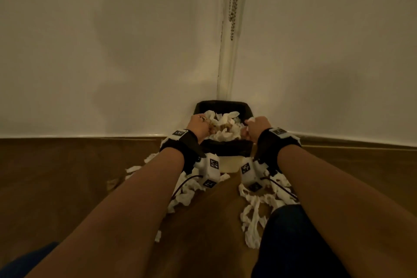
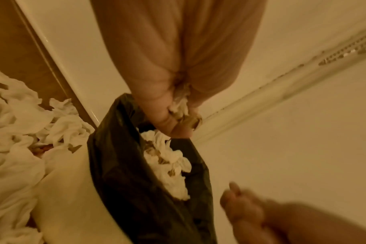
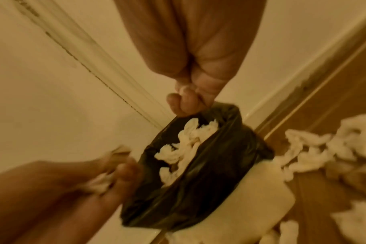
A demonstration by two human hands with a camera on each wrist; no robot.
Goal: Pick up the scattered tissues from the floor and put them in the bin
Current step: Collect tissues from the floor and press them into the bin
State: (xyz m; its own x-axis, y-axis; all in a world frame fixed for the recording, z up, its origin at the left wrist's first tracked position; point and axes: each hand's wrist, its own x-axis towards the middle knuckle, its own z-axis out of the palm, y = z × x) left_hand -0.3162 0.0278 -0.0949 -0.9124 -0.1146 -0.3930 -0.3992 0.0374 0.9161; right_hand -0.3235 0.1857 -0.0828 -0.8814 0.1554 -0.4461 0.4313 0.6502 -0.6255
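Both hands [image 1: 198,125] seemingly over bin [image 1: 247,109].

Head cam: worn high, looks fwd and down along both forearms to the bin [image 1: 222,106] in the room corner; bin far off, small in frame.
Left wrist cam: close under the left hand [image 2: 178,69], faces along its fingers to the bin [image 2: 119,165] just below.
Right wrist cam: same setup under the right hand [image 3: 198,66], bin [image 3: 209,173] close below.
Shared: all 3 show the bin and the wall corner behind it; each wrist cam also catches the other hand beside the bin.
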